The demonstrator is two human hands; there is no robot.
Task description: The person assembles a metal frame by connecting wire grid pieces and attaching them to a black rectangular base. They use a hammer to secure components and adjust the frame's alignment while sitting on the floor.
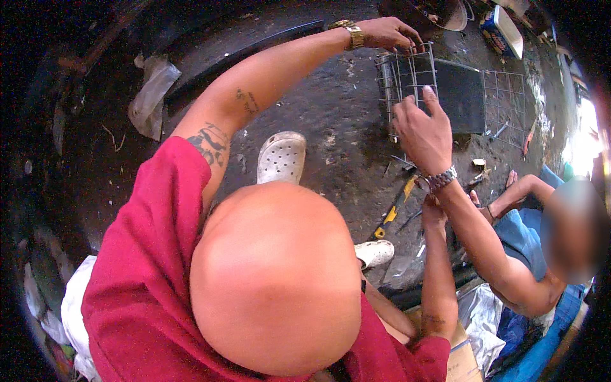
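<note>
My left hand [391, 33], with a gold watch at the wrist, reaches far forward. Its bent fingers grip the upper corner of a small wire mesh cage [436, 69]. A co-worker's hand [422, 130], wearing a silver watch, presses on the near side of that cage. Beside the cage lies a dark flat panel [461, 99] with wire mesh [506, 95] extending past it. My right hand [435, 209] is closed below the co-worker's wrist, close to a yellow-and-black handled tool [389, 219]. What it holds is hidden.
My bare knee [277, 280] fills the lower middle, with one white clog [282, 156] beyond it. At right the co-worker in blue [525, 232] sits close. A crumpled plastic bag [153, 95] lies at left. A blue-and-white tub [503, 32] stands far right.
</note>
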